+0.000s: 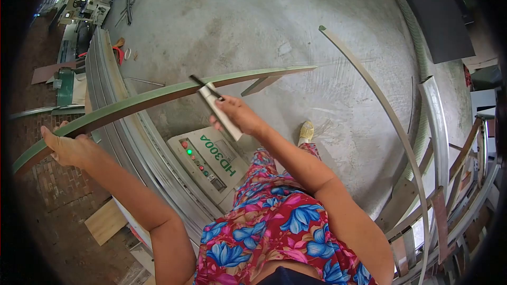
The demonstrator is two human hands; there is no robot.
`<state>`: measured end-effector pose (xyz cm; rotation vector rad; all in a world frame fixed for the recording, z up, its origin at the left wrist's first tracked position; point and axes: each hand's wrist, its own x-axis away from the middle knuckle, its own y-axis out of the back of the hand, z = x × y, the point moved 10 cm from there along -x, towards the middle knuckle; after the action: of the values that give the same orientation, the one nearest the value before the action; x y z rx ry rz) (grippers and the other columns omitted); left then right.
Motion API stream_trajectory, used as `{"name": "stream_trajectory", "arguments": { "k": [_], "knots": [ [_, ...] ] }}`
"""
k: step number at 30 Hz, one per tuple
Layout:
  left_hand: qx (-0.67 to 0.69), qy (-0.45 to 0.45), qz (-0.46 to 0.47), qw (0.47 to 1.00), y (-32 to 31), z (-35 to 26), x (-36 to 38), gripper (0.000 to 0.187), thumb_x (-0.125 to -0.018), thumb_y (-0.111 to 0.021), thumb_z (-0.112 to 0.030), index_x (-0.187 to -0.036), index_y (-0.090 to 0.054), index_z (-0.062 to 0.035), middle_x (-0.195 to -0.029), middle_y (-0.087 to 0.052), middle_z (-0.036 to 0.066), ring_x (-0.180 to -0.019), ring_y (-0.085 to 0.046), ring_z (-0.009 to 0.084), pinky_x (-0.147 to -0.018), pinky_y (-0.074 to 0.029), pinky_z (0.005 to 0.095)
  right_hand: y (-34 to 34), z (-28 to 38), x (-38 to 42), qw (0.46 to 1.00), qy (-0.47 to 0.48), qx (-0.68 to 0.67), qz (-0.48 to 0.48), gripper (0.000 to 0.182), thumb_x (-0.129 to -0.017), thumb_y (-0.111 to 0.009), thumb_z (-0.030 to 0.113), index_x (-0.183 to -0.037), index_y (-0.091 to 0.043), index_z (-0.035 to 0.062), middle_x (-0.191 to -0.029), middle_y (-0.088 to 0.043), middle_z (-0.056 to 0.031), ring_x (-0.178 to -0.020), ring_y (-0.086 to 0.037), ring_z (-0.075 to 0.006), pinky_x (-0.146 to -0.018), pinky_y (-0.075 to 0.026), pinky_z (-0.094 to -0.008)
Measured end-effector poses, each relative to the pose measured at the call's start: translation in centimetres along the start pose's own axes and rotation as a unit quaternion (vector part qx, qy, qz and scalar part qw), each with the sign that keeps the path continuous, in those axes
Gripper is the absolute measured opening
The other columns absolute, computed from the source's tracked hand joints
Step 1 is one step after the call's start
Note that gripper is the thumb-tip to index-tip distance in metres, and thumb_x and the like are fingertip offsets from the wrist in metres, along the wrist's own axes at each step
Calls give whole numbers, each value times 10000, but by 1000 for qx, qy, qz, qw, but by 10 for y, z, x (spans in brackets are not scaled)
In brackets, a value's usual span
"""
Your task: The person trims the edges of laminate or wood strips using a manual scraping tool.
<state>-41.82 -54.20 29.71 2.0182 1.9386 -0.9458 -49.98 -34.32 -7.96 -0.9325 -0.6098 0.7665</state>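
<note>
A long narrow board [158, 96] with a pale green upper edge and a brown side crosses in front of me, looking curved in this view. My left hand [67, 146] grips it near its left end, with thumb and fingers around it. In my right hand [238, 115] is a flat cream-coloured tool [228, 125] with a dark strip along it, its kind unclear. The tool's far end overlaps the board's edge around the middle of its length. Below the board sits a machine panel [208, 161] marked HD300A, with a lit green light.
Metal rails [113, 100] run beneath the board on the left. Another long strip [377, 92] slopes down at the right, beside a ribbed hose [414, 37] and a rack of wood pieces [441, 216]. A diagonal support [261, 84] stands under the board's far end.
</note>
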Motion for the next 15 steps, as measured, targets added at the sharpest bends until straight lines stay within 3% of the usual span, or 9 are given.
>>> {"name": "stream_trajectory", "arguments": {
  "k": [7,10,13,15],
  "knots": [
    [10,-33,47,998,-26,2,-8,329,-796,-679,-211,-930,-533,51,-782,-509,102,-662,-547,221,-579,-477,356,178,-22,1,970,42,-169,-169,304,-959,-442,319,-1082,-479,44,-815,-602,-86,-651,-589,-160,-573,-511,-275],
    [40,-15,32,999,-34,2,-1,342,-796,-682,-208,-926,-514,60,-791,-509,112,-681,-549,218,-595,-484,353,210,-7,19,948,120,-167,-241,276,-956,-453,303,-1078,-488,58,-816,-603,-89,-653,-593,-171,-581,-505,-285],
    [65,-19,81,994,-41,14,-16,368,-795,-685,-224,-924,-493,63,-792,-515,122,-699,-551,217,-606,-488,356,212,10,29,937,156,-82,-301,267,-945,-474,275,-1076,-500,44,-822,-602,-86,-659,-598,-175,-588,-508,-293],
    [65,-12,84,994,-45,20,-20,378,-796,-686,-239,-922,-487,57,-790,-518,123,-707,-551,217,-612,-486,357,217,23,35,896,147,139,-396,321,-904,-523,225,-1162,-506,33,-830,-630,-106,-711,-623,-158,-617,-516,-294]
  ]
}}
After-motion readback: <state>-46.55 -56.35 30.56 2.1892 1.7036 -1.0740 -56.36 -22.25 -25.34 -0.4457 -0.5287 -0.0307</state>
